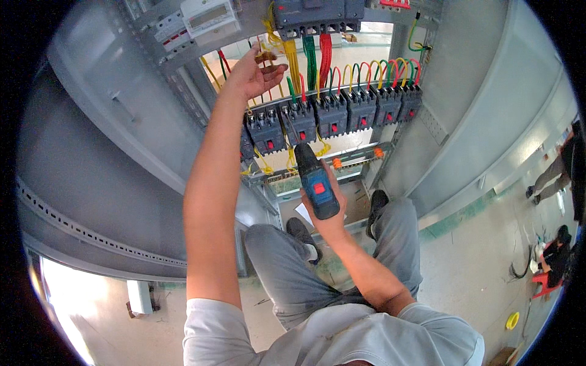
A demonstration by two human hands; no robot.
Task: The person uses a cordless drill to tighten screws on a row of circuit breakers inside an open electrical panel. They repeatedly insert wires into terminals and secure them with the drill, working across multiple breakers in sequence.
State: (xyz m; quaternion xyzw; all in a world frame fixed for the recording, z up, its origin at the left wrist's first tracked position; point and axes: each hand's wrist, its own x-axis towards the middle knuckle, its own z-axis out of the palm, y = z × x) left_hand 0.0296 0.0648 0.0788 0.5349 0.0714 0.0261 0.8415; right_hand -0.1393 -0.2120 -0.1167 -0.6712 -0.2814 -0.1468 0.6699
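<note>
My right hand grips a blue-and-black cordless drill with a red patch on its top. Its long thin bit reaches up to the second large circuit breaker from the left, near its upper terminals. Whether the tip sits on a screw is too small to tell. Above the breaker row, my left hand reaches into the cabinet with its fingers apart. It is beside a bundle of yellow wires, and no firm hold on any wire shows. Green and red wires rise from the second breaker.
More black breakers with red switches continue rightward, fed by looped coloured wires. A larger breaker is mounted above. Grey cabinet walls flank both sides. Orange insulators sit below. Another person is far right, by a red stool.
</note>
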